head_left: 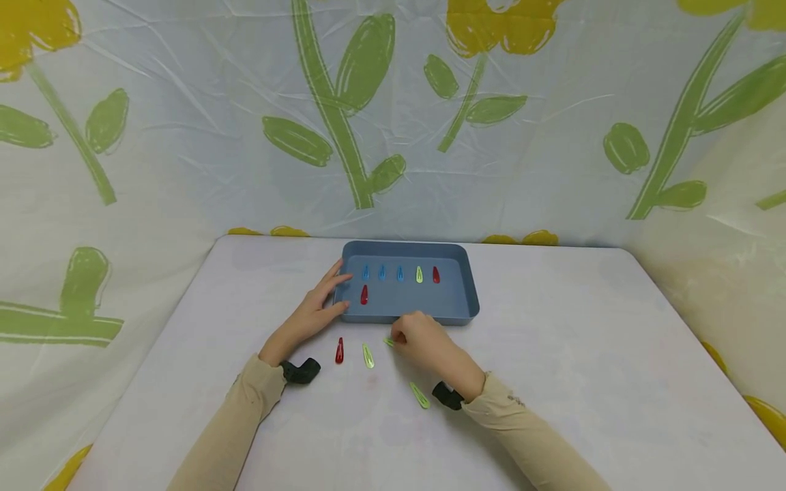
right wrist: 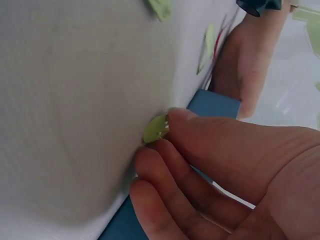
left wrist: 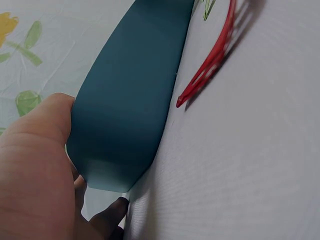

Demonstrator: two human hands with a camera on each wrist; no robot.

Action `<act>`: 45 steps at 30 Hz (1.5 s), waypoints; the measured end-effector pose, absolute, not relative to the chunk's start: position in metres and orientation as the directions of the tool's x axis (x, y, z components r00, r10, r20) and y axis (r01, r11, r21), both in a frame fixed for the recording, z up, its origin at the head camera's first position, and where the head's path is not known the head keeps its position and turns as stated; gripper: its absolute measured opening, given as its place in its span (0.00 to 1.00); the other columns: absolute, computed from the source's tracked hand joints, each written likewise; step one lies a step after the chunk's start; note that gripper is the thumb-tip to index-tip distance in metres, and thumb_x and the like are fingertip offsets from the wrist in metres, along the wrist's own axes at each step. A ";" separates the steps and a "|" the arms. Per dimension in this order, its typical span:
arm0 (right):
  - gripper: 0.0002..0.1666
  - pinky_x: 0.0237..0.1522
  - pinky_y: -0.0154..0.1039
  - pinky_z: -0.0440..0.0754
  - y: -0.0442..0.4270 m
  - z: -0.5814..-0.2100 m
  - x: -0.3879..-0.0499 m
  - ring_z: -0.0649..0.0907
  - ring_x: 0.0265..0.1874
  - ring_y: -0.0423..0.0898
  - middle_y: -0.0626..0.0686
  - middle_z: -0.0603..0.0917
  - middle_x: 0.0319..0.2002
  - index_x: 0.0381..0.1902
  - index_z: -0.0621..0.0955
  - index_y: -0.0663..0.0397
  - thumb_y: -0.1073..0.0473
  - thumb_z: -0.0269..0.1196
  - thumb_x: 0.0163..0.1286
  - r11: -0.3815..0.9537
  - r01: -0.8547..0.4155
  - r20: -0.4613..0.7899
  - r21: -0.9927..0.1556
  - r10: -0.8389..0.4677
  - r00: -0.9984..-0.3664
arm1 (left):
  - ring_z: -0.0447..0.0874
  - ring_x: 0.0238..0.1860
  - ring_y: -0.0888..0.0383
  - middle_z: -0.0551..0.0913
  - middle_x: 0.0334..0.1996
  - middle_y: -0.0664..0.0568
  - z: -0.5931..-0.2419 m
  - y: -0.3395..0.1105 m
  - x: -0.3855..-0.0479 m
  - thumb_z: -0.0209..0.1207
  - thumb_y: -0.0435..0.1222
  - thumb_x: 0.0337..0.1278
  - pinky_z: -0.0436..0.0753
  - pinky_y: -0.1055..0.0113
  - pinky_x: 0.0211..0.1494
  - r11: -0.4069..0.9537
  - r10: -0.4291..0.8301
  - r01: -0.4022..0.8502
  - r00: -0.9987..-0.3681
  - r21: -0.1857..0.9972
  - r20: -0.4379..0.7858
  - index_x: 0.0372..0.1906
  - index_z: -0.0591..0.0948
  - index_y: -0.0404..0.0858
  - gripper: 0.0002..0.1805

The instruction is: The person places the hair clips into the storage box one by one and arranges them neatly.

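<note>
My right hand [head_left: 424, 339] pinches a green snap hair clip [right wrist: 156, 128] between thumb and fingers, just in front of the blue-grey tray [head_left: 405, 319]. The clip stays close to the tabletop and is partly covered by the fingertips. At the tray's left side, my left hand [head_left: 316, 307] rests on the rim with fingers spread; its thumb [left wrist: 50, 117] touches the wall. Inside the tray, three blue clips, a green clip [head_left: 419, 274] and a red clip [head_left: 436, 274] form a row. Another red clip [head_left: 364, 294] lies below the row's left end.
On the white table [head_left: 583, 354], a red clip [head_left: 340, 350] and a green clip [head_left: 368, 355] lie in front of the tray. Another green clip [head_left: 419, 395] lies nearer, beside the right wrist. A flower-printed cloth [head_left: 215, 136] hangs behind and at the sides.
</note>
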State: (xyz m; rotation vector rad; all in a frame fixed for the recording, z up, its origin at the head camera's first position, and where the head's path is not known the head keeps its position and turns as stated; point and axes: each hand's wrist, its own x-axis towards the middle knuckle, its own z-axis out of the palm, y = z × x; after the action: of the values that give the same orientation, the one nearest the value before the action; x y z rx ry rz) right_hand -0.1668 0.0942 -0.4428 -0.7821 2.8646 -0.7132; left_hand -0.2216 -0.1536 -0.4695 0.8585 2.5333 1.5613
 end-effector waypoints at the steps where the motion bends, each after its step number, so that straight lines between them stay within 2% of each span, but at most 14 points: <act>1: 0.07 0.27 0.35 0.75 0.094 -0.443 -0.167 0.74 0.24 0.40 0.48 0.83 0.26 0.29 0.88 0.58 0.73 0.67 0.58 0.761 -0.457 0.035 -0.460 -0.499 -0.866 | 0.42 0.78 0.39 0.45 0.78 0.36 -0.469 -0.153 -0.222 0.56 0.26 0.65 0.54 0.39 0.73 0.336 0.475 0.432 -0.845 0.837 0.245 0.70 0.65 0.26 0.29; 8: 0.06 0.26 0.35 0.75 0.093 -0.446 -0.166 0.75 0.25 0.41 0.49 0.82 0.26 0.28 0.87 0.58 0.73 0.68 0.57 0.773 -0.446 0.021 -0.450 -0.491 -0.871 | 0.42 0.77 0.39 0.45 0.78 0.36 -0.470 -0.153 -0.222 0.56 0.26 0.65 0.53 0.38 0.73 0.337 0.473 0.437 -0.844 0.834 0.252 0.70 0.65 0.26 0.29; 21: 0.10 0.26 0.34 0.77 0.093 -0.444 -0.165 0.77 0.23 0.40 0.49 0.83 0.24 0.24 0.85 0.57 0.76 0.67 0.52 0.727 -0.463 0.036 -0.508 -0.519 -0.854 | 0.42 0.78 0.40 0.45 0.78 0.36 -0.470 -0.153 -0.222 0.56 0.27 0.66 0.54 0.39 0.73 0.338 0.475 0.437 -0.844 0.834 0.250 0.70 0.65 0.26 0.29; 32: 0.11 0.26 0.34 0.77 0.089 -0.439 -0.168 0.76 0.22 0.38 0.44 0.80 0.22 0.21 0.83 0.53 0.74 0.68 0.54 0.705 -0.485 0.029 -0.517 -0.552 -0.833 | 0.42 0.78 0.41 0.45 0.78 0.36 -0.472 -0.154 -0.223 0.57 0.27 0.66 0.53 0.39 0.73 0.338 0.471 0.428 -0.848 0.838 0.243 0.70 0.65 0.26 0.30; 45: 0.10 0.25 0.32 0.75 0.083 -0.418 -0.179 0.76 0.21 0.39 0.44 0.78 0.20 0.21 0.83 0.52 0.69 0.71 0.57 0.686 -0.472 -0.024 -0.553 -0.580 -0.815 | 0.43 0.77 0.40 0.45 0.78 0.36 -0.471 -0.154 -0.222 0.57 0.27 0.66 0.53 0.38 0.73 0.342 0.473 0.441 -0.844 0.830 0.254 0.70 0.65 0.26 0.29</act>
State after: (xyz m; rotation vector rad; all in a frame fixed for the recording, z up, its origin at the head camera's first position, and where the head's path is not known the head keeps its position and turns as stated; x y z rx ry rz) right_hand -0.1787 0.0828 -0.4176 -0.8519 2.7005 -0.8046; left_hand -0.2216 -0.1541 -0.4712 0.8679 2.5472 1.5593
